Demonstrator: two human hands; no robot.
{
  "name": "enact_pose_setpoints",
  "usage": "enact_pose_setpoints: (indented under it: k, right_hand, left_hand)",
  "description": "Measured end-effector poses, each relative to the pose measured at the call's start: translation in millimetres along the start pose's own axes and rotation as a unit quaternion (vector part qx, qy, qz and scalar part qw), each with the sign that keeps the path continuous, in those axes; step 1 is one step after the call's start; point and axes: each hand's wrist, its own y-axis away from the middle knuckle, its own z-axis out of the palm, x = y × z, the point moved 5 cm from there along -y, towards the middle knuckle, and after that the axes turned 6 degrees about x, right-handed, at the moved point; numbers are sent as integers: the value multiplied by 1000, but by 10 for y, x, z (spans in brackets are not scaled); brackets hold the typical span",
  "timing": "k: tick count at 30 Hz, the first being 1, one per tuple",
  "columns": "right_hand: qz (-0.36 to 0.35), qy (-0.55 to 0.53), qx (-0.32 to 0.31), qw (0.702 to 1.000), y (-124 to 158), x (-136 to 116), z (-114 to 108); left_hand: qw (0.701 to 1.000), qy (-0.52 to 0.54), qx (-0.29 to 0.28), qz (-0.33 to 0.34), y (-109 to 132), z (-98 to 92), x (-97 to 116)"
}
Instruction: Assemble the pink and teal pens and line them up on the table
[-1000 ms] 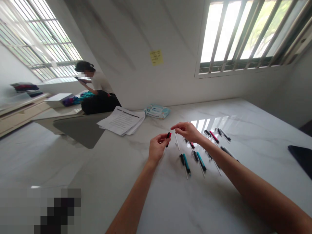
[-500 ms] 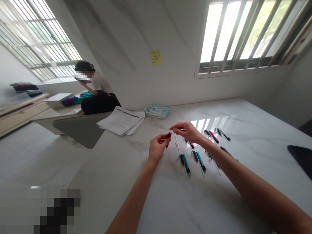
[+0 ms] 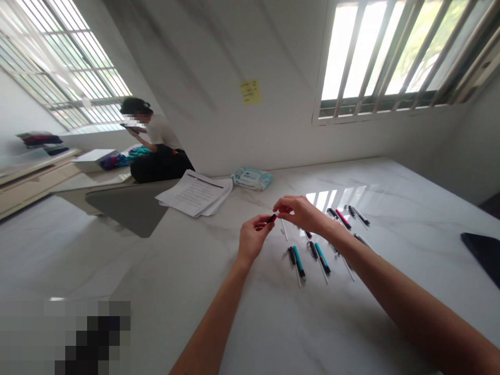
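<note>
Left hand (image 3: 252, 239) is pinching small black-red pen part (image 3: 272, 219) above marble table (image 3: 273, 323), leaving its end free toward right hand (image 3: 299, 213), whose pressed-together fingertips are coming just beside it. Teal pen barrels (image 3: 299, 263) and white refills (image 3: 284, 229) are lying separated, right of hands.
</note>
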Motion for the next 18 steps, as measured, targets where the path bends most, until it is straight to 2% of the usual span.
enact_pose_setpoints:
  k: [6,13,18]
  right_hand:
    - [-40,59,-31,997,6,-111,-24]
    - [-32,95,-46,994,10,-121,-73]
    - [-33,75,-49,995,15,-156,-53]
  left_hand:
    - [999,-43,-8,31,11,-5,26]
    - [999,-47,-1,24,6,-2,10]
    - [999,-43,-12,27,6,7,-6]
